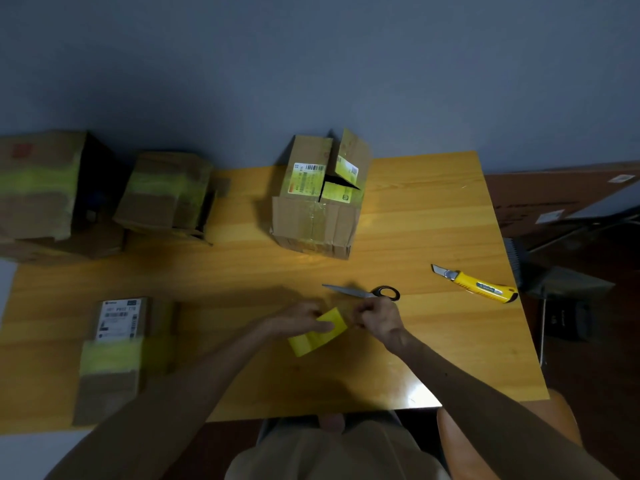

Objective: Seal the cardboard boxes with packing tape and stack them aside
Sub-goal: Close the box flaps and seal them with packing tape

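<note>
Both hands meet at lower centre of the frame over the tabletop [433, 220], with a short yellow tape strip [317, 336] between them. The left hand [298, 320] lies over the strip's upper edge with its fingers [323, 326] curled onto it. The right hand [377, 320] has its fingers bunched at the strip's upper right end and seems to pinch it, though the exact hold is blurred.

The step in hand looks like readying a piece of tape for the open box [318, 195] at upper centre, whose top flaps stand apart with a dark gap between them. Three boxes already carry yellow bands: two at upper left [38, 188] [166, 192] and one at lower left [110, 358].

Next, the flaps likely need pressing flat, then the strip carried up and laid across the seam without folding onto itself.

Scissors [363, 292] lie just above the right hand, and a knife [478, 287] lies further right.
</note>
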